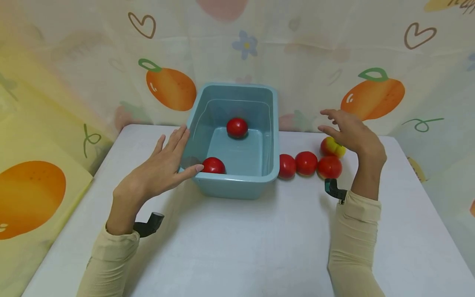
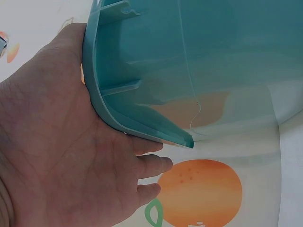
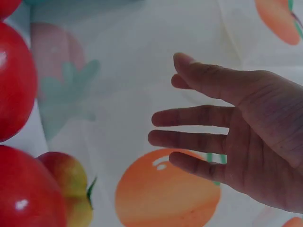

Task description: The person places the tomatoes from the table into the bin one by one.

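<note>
My left hand [image 1: 157, 167] touches the near left corner of a light blue plastic bin [image 1: 237, 189], fingers straight and thumb over the rim. The left wrist view shows the palm against the outside of the bin's rim [image 2: 91, 61]. Inside the bin lie two glossy red round fruits, one toward the back [image 1: 237, 127] and one at the near left [image 1: 213, 165]. My right hand [image 1: 352, 130] hovers above a red-and-yellow peach-like fruit [image 1: 330, 145], holding nothing. In the right wrist view its fingers [image 3: 191, 141] are spread and fairly straight.
Right of the bin, red round fruits [image 1: 306, 163] lie in a row on the white table [image 1: 259, 247], the nearest close against the bin's wall. A printed cloth [image 1: 297, 62] with orange fruit drawings hangs behind the table. Each wrist carries a small black camera mount [image 1: 149, 225].
</note>
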Action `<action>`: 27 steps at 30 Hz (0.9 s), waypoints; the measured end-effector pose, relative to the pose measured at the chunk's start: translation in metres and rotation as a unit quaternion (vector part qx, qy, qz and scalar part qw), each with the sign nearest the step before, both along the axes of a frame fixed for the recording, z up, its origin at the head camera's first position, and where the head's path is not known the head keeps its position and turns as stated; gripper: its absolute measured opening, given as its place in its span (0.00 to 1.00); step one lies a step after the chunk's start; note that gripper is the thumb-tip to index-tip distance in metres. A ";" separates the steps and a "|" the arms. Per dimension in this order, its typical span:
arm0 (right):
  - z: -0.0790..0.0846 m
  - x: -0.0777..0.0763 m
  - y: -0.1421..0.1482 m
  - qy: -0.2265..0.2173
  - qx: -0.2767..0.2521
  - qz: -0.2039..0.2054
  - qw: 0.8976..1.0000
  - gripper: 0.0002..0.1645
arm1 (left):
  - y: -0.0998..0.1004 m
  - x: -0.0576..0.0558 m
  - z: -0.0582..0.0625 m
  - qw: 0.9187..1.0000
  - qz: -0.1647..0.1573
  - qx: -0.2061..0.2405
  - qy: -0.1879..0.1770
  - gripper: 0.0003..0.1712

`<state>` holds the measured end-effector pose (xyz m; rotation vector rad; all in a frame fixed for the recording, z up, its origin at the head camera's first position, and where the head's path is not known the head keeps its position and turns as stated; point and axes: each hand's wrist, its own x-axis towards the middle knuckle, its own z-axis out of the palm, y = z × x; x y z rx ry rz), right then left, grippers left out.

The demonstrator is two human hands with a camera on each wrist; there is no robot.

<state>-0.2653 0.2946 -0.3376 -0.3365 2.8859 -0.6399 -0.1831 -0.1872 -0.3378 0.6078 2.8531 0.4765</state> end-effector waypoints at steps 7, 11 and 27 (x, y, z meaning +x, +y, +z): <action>-0.019 -0.012 0.013 -0.072 0.049 -0.030 0.996 0.40 | 0.001 0.000 -0.001 1.000 0.000 0.002 0.001 0.58; -0.027 -0.013 0.019 -0.107 0.060 -0.050 0.991 0.42 | 0.001 0.000 0.000 1.000 -0.001 -0.001 0.002 0.58; -0.048 -0.016 0.032 -0.183 0.067 -0.063 0.979 0.45 | -0.001 0.000 0.000 1.000 -0.001 0.001 0.000 0.58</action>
